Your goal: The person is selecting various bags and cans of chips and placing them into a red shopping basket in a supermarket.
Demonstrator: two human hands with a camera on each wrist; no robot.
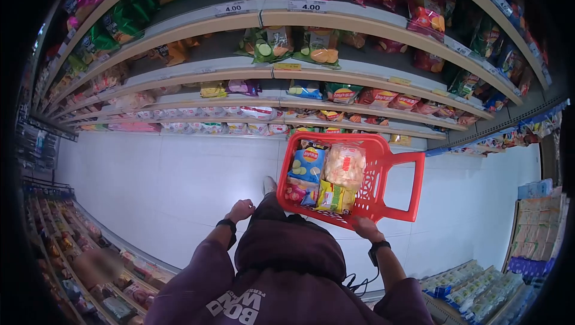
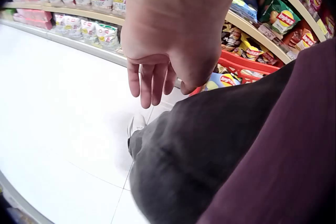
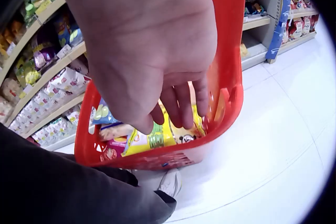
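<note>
One basket point(image 1: 378, 206) by the shelves point(image 1: 347, 24), no firm grip

The left hand point(image 1: 241, 210) hangs loose; the right hand point(image 1: 366, 228), fingers relaxed, is by the basket's near right corner, contact unclear. A blue bag point(image 1: 308, 162) lies toward the far left corner, a yellow bag point(image 1: 335, 196) at the near edge. Gripping the handle point(image 1: 417, 184) mid-bar should steady everything.

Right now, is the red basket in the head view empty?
No, the red basket holds several snack packets, including a blue bag and a yellow bag.
</note>
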